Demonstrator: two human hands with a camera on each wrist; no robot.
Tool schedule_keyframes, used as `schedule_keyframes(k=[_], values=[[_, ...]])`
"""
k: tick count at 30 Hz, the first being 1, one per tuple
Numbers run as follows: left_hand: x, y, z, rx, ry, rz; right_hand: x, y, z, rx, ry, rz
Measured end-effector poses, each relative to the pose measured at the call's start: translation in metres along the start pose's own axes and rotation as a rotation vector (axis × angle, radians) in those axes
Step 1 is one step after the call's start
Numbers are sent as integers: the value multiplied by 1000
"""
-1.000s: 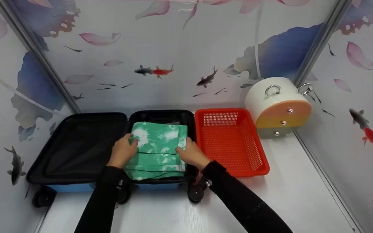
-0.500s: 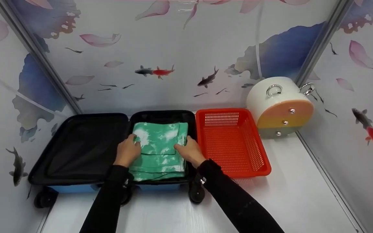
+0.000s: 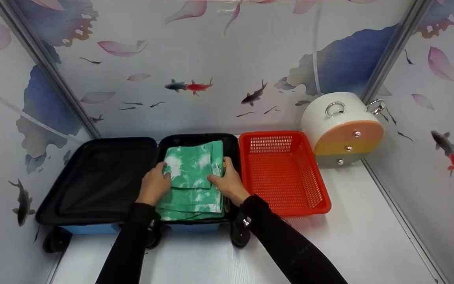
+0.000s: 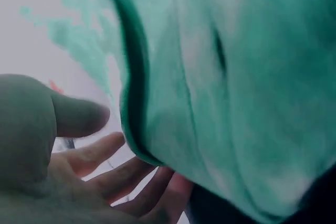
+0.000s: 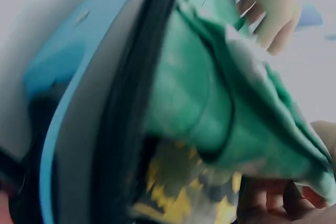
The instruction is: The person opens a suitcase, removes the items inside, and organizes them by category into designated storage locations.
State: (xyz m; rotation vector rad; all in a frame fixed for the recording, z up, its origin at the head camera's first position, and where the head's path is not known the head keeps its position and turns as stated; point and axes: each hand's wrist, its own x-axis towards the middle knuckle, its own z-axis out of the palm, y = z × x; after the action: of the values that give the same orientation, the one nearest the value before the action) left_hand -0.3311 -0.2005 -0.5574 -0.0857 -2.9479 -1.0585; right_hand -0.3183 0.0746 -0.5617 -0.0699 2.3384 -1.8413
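Note:
A folded green-and-white tie-dye garment (image 3: 189,167) lies in the right half of the open suitcase (image 3: 199,138), its right side lifted. My right hand (image 3: 229,181) grips the right edge, thumb on top and fingers curled beneath, as the right wrist view shows. At the left edge is my left hand (image 3: 155,184). In the left wrist view its fingers (image 4: 128,177) reach loosely to the garment's edge, with the thumb held apart from it. Under the raised side, a yellow, grey and black patterned cloth (image 5: 184,187) shows in the right wrist view.
The suitcase's left half (image 3: 105,181) lies flat with a black lining. Close on the right stands a red plastic basket (image 3: 282,177), with a white rounded box (image 3: 341,130) with coloured drawers behind it. Printed wall panels (image 3: 227,59) enclose the white table (image 3: 195,260).
The garment's right side has risen and shifted slightly left with my right hand. My left hand moved slightly right early on, then stayed nearly still at the left edge.

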Motion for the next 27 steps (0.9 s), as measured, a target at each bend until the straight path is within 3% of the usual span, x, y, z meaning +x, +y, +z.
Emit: schedule_keyframes(k=[8,13,16,21,24,27], values=[[-1,-3,-1,-106,-143,-64,-16,-30,-12,218,-63,-95],[-3,3,2,-296,-272,-92,-24,-41,-33,342,-117,-133],[-3,11,7,-421,-332,-121,-26,-42,-49,417,-124,-92],[-3,28,16,-636,-433,-244,-26,-33,-83,506,-88,35],[-5,37,21,-770,-484,-304,-29,-24,-105,500,-80,88],[-9,48,25,-806,-498,-306,-33,-17,-123,447,-80,100]])
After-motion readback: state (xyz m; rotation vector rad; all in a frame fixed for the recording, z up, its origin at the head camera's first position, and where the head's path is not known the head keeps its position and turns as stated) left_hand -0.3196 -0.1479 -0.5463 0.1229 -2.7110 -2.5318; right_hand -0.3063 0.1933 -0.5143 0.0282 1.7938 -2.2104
